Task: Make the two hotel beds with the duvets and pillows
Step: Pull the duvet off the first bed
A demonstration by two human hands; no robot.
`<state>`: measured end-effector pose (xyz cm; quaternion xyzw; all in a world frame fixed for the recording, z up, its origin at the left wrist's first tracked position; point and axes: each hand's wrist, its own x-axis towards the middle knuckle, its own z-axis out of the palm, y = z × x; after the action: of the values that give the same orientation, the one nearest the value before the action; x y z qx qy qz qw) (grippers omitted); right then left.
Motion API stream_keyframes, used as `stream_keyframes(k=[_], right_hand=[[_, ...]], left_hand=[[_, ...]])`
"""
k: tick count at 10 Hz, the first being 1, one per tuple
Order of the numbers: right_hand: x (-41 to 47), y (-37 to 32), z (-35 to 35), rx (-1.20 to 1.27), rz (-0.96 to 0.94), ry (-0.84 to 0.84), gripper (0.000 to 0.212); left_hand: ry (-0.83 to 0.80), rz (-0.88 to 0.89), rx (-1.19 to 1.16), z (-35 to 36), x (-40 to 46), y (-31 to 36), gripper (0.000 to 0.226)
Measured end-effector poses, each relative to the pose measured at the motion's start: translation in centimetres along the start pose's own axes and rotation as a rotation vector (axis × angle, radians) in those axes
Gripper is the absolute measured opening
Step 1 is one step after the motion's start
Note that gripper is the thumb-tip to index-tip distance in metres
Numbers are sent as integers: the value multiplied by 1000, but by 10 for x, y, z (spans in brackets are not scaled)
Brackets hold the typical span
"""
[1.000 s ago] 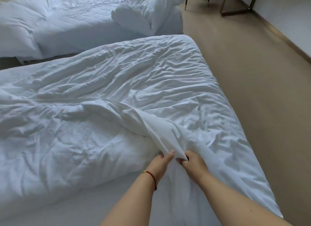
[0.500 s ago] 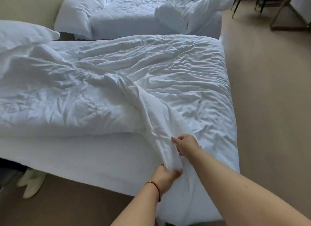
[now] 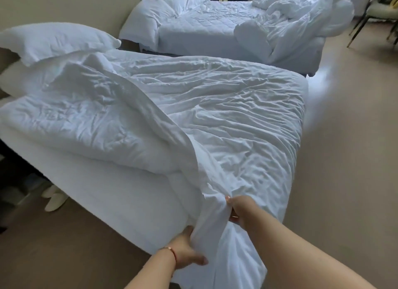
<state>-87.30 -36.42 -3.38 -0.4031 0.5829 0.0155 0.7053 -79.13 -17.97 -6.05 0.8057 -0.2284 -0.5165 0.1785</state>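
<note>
Pale slippers [image 3: 53, 199] on floor [image 3: 349, 138]; chair [image 3: 374, 13] far right.

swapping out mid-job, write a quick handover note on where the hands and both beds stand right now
Left hand: grip on the near duvet corner at the foot edge.
Right hand: pinches the same fold higher up.
Near bed: duvet on but wrinkled, one side folded back; pillows at the head.
Far bed: duvet bunched at the foot, not started.
Left: spread, smooth, then the far bed.
</note>
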Motion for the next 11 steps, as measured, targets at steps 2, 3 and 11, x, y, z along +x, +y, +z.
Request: stream_keyframes(k=[2, 3, 11], right_hand=[[18, -8, -8, -107, 43, -147, 32], [11, -3, -4, -168, 25, -208, 40], [-87, 43, -160, -995, -287, -408, 23]], left_hand=[[75, -265, 300, 64, -19, -15, 59], [156, -319, 219, 91, -34, -7, 52], [512, -162, -610, 283, -100, 180, 54]])
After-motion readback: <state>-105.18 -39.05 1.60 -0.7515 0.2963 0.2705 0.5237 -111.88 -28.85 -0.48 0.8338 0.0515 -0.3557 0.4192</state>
